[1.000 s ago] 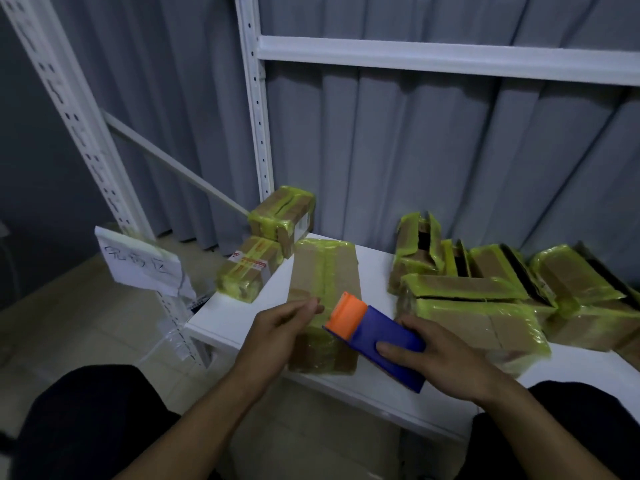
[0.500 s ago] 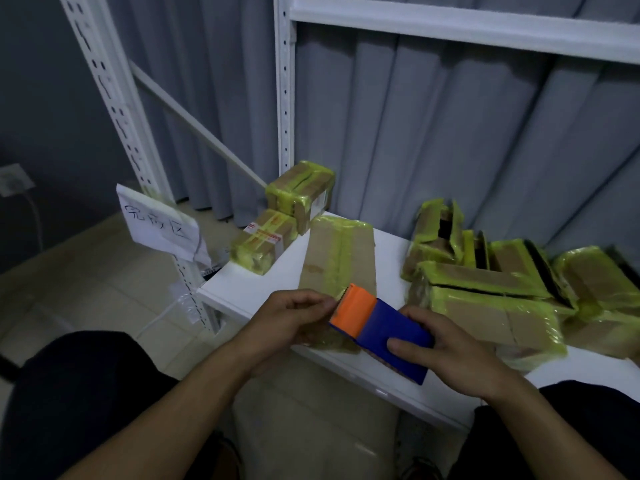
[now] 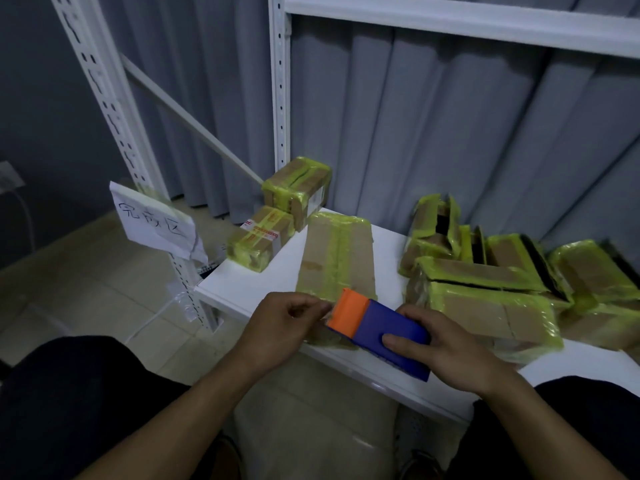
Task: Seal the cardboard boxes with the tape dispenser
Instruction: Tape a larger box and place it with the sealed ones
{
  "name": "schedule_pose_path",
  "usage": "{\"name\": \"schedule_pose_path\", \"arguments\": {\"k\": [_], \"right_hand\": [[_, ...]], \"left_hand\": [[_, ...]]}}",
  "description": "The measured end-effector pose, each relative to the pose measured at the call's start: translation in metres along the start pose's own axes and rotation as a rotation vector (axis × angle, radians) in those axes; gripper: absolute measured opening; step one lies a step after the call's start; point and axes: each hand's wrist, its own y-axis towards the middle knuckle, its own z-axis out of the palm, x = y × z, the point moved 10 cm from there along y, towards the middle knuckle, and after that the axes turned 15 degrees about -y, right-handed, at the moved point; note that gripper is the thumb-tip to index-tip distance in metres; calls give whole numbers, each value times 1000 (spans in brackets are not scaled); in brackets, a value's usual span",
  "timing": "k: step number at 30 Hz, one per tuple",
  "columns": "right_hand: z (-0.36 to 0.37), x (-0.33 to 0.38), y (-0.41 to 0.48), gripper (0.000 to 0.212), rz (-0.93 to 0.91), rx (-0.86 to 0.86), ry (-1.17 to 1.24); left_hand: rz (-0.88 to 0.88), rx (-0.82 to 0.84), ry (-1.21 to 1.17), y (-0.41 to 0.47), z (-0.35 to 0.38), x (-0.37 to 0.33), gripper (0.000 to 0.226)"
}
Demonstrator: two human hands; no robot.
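Orange-and-blue tape dispenser — brown cardboard boxes, yellow-green tape.

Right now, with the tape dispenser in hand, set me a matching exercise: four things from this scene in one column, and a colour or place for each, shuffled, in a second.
Things:
1 tape dispenser
2 paper sign
3 long flat box
4 table

Descriptions:
A brown, with yellow-green tape down its middle
B plain white top
C blue with an orange end, held in the right hand
D handwritten, hanging on the shelf post

Pairs: 1-C, 2-D, 3-A, 4-B
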Motion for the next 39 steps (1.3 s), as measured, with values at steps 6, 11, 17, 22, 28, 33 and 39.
{"name": "schedule_pose_path", "arguments": {"k": [6, 11, 17, 22, 28, 33, 39], "right_hand": [[8, 14, 8, 28, -35, 25, -188], [5, 21, 15, 38, -27, 6, -301], [0, 20, 26, 52, 1, 15, -435], [-14, 26, 29, 41, 33, -43, -536], [-15, 45, 45, 68, 107, -189, -599], [-9, 58, 60, 63, 168, -183, -799], [2, 63, 79, 63, 272, -130, -1007]], "left_hand": [[139, -4, 196, 0, -20, -4, 16], [129, -54, 159, 3, -40, -3, 18], [-35, -149, 75, 13, -68, 20, 10], [-105, -207, 47, 24, -92, 39, 15], [-185, -250, 26, 32, -94, 69, 18], [-234, -281, 23, 38, -95, 87, 20], [-266, -278, -6, 43, -87, 110, 25]]}}
